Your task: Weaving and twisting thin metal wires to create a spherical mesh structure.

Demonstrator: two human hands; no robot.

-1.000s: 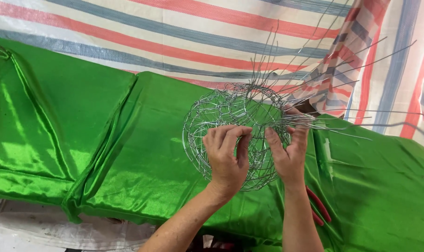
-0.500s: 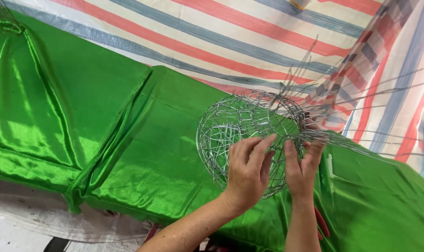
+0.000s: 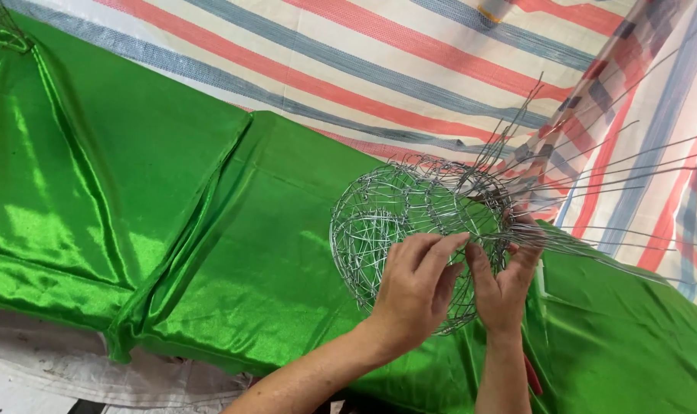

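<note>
A rounded cage of woven silver wire (image 3: 387, 211) rests on shiny green satin cloth (image 3: 172, 215). Several long loose wire ends (image 3: 616, 172) stick out from its right side, fanning up and to the right. My left hand (image 3: 413, 287) presses on the near side of the wire cage, fingers curled onto its strands. Close beside it, my right hand (image 3: 505, 280) grips the cage where the loose wires leave it, thumb up. Both forearms come in from the bottom edge.
A striped tarp (image 3: 410, 61) in red, blue and white lies behind the green cloth and rises at the right. A red-handled tool (image 3: 532, 376) peeks out beside my right wrist. Pale sheeting (image 3: 49, 376) shows at the bottom left.
The wire cage and both hands have drifted right and slightly down in the view as the camera shifted. The hands keep the same hold on the cage.
</note>
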